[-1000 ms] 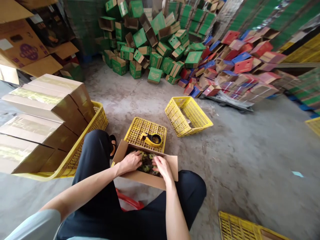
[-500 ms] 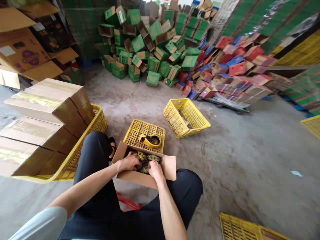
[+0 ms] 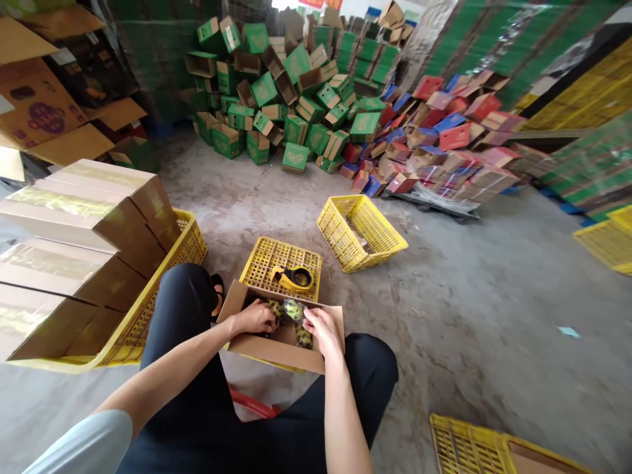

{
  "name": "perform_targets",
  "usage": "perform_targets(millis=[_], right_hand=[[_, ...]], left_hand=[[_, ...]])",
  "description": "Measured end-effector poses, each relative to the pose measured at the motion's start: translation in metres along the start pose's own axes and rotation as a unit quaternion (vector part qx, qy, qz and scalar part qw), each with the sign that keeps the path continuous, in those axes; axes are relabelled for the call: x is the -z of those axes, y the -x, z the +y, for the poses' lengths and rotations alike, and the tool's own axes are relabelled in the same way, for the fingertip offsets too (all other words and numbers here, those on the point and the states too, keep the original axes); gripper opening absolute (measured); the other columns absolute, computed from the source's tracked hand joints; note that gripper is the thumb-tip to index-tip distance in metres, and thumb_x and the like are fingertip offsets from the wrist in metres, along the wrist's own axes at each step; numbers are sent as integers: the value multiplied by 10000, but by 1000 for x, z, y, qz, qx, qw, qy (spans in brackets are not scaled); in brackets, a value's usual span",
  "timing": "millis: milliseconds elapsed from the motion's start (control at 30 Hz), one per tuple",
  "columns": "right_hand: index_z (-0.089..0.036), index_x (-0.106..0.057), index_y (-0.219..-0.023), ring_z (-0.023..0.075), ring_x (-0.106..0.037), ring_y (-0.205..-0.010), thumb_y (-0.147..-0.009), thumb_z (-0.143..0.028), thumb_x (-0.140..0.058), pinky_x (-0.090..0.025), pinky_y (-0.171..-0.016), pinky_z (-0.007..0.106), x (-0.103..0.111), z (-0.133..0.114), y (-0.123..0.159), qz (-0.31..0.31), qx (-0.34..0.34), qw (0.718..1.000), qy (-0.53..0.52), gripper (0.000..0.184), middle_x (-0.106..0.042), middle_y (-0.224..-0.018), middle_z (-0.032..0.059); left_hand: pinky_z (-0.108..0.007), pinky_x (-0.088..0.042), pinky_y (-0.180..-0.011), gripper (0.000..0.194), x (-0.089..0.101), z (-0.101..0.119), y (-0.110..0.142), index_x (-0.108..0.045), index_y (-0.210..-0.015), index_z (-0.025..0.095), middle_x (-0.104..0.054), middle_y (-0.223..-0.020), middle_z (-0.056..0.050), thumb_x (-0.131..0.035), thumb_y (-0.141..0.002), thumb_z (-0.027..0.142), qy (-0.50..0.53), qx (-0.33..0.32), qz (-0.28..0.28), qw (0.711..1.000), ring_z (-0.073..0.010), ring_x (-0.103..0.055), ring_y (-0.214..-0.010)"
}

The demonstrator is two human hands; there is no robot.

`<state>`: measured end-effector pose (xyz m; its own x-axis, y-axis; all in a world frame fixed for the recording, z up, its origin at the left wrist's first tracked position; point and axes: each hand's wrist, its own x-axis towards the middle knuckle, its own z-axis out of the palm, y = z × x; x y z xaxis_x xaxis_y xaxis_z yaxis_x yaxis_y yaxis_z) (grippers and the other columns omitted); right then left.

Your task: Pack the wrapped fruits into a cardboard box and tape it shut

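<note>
An open cardboard box [image 3: 291,354] lies between my knees, resting on the upturned yellow crate. Inside are several yellow-green packets with dark spots in clear, shiny wrap; what they contain I cannot make out. At the box's right side, my right hand [image 3: 320,329] pinches one spotted packet [image 3: 294,309] and lifts its end above the others. Another spotted packet [image 3: 304,337] lies under it. My left hand [image 3: 255,317] reaches into the left part of the box, its fingers curled on a spotted packet [image 3: 275,308]; the fingertips are partly hidden.
A yellow tape dispenser [image 3: 295,278] sits on the upturned yellow crate [image 3: 257,257]. Taped cartons [image 3: 89,204] fill a large crate [image 3: 197,240] at left. Another yellow crate [image 3: 365,230] stands ahead, one [image 3: 469,447] lower right. Behind are heaps of green boxes [image 3: 295,158] and red boxes [image 3: 454,136].
My right hand has come up and right from the box's middle, raising a packet's end. My left hand stays at the left side. The whole view has shifted slightly.
</note>
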<state>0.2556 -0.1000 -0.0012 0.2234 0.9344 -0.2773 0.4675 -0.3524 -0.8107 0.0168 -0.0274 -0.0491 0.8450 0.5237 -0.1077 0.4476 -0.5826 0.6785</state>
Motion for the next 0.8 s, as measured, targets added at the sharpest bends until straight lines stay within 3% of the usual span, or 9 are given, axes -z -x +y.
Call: perform_targets(millis=[167,300,367,400,467,567,700,800], right_hand=[[-217,-635,-745,254,-711,-910,-861,-497,-558,-556,-803,325,-4,4,-3,27,-4,998,56,313,-728,-826,83],[-214,-679,-687,236,-703,-887,-822,-385,-647,-532,-824,295,-9,-3,3,-35,18,993,115,221,-745,-829,56],[-216,-720,-730,219,-712,-845,-856,-382,-638,-536,-808,278,-11,-7,5,-72,25,987,140,223,-755,-816,36],[-216,-744,-804,220,-716,-888,-893,-375,-604,-534,-844,280,-11,-9,6,-76,26,985,155,230,-767,-872,42],[-198,-749,-1034,236,-684,-1098,-958,-322,-519,-487,-995,302,-11,-12,5,-56,22,980,189,273,-755,-1113,89],[-133,-617,-1346,271,-525,-1375,-967,-266,-505,-373,-1150,339,-14,-12,2,-30,-4,970,243,417,-579,-1445,180],[-90,-448,-1505,323,-467,-1437,-919,-269,-606,-418,-1120,347,-24,-12,1,-39,-45,953,297,633,-409,-1575,237],[-77,-432,-1508,338,-554,-1355,-902,-200,-614,-471,-1047,346,-31,-14,2,-39,-56,941,331,644,-435,-1541,258]], left_hand=[[-270,-489,-800,256,30,3,22,-696,-997,162,-723,-954,-55,-536,-990,362,125,56,86,987,-169,-656,-859],[-300,-545,-780,361,46,5,38,-663,-1035,154,-695,-992,-73,-618,-928,496,400,166,166,886,-194,-668,-914],[-322,-559,-813,385,47,5,39,-658,-1122,157,-693,-1091,-100,-647,-911,479,438,176,166,866,-220,-682,-994],[-330,-562,-831,390,47,5,38,-645,-1186,155,-689,-1145,-119,-613,-937,453,424,174,164,874,-229,-686,-1029],[-337,-559,-871,375,45,5,36,-611,-1288,147,-686,-1204,-139,-481,-1002,352,308,163,139,927,-226,-690,-1065],[-354,-529,-952,350,38,4,34,-690,-1190,152,-722,-1128,-118,-426,-961,168,84,150,66,983,-224,-688,-1053],[-359,-510,-980,277,21,9,33,-784,-1002,215,-755,-1075,-79,-611,-811,113,14,116,-25,993,-259,-683,-1049],[-358,-508,-983,313,11,13,28,-800,-1030,236,-766,-1106,-81,-657,-781,111,-12,99,-72,992,-279,-666,-1088]])
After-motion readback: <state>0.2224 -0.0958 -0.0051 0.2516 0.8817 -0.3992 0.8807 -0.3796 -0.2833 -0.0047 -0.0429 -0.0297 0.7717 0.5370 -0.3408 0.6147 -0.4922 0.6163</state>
